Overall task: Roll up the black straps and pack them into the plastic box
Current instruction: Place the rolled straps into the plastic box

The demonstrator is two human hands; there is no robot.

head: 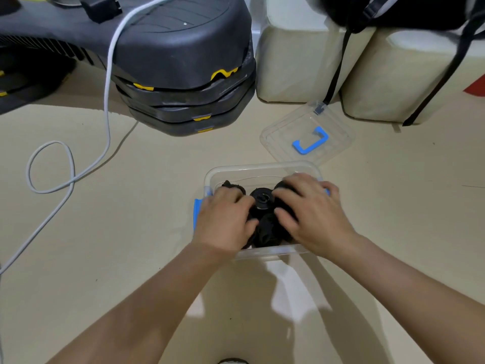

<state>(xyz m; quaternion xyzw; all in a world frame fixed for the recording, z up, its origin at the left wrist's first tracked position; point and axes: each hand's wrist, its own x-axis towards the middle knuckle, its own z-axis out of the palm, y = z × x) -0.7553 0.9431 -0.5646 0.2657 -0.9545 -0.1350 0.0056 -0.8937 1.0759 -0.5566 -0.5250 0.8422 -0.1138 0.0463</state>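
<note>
Head view: rolled black straps (pixel 262 200) down in the plastic box (pixel 262 165). Right hand (pixel 312 214) spread flat, pressing on them. Left hand (pixel 225 222) bent over a roll; pinching or only pushing, cannot tell. Probably soft, light, springy; best squeezed round the sides to stay rolled.

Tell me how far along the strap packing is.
Done: several rolled black straps sit in the plastic box. In hand: the left hand and right hand are on the rolls, apparently settling them. Remaining: the clear lid lies off, beyond the box; a dark object at the bottom edge may be another strap.
</note>
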